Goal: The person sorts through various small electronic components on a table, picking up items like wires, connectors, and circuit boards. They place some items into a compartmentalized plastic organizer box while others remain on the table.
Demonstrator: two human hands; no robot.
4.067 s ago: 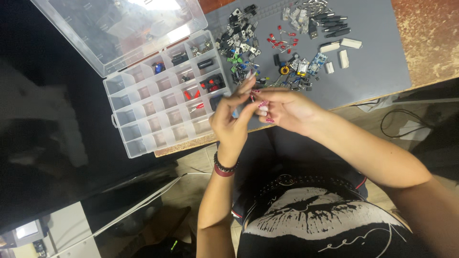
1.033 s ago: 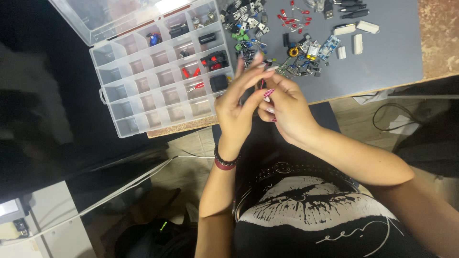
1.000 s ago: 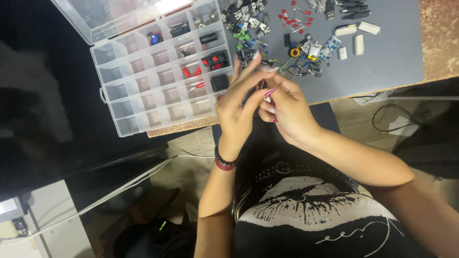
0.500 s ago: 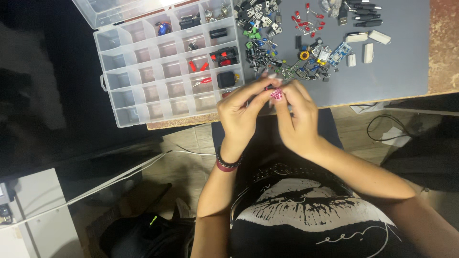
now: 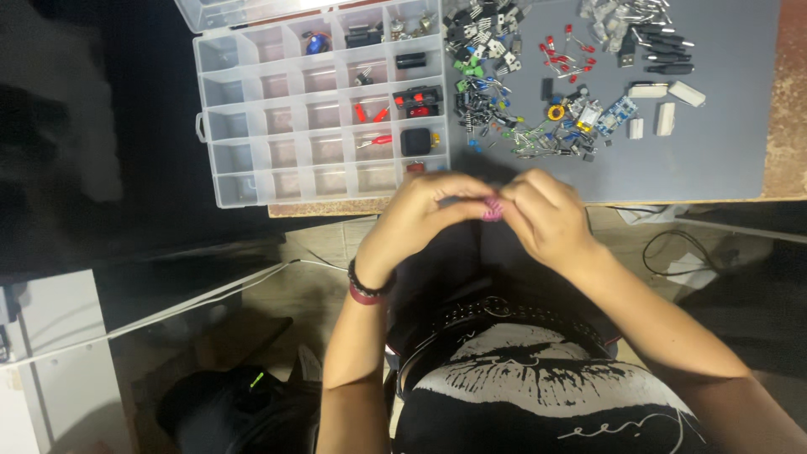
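Small component, hidden between both hands' pinched fingers (image 5: 490, 208), sits beside the clear organizer box (image 5: 252, 189).

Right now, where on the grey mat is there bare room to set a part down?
Bare room on the grey mat: the strip along its near edge and right side, beyond the white blocks. The middle, around the component pile, is crowded. Many organizer box cells look unfilled. Both hands meet at the mat's near edge.
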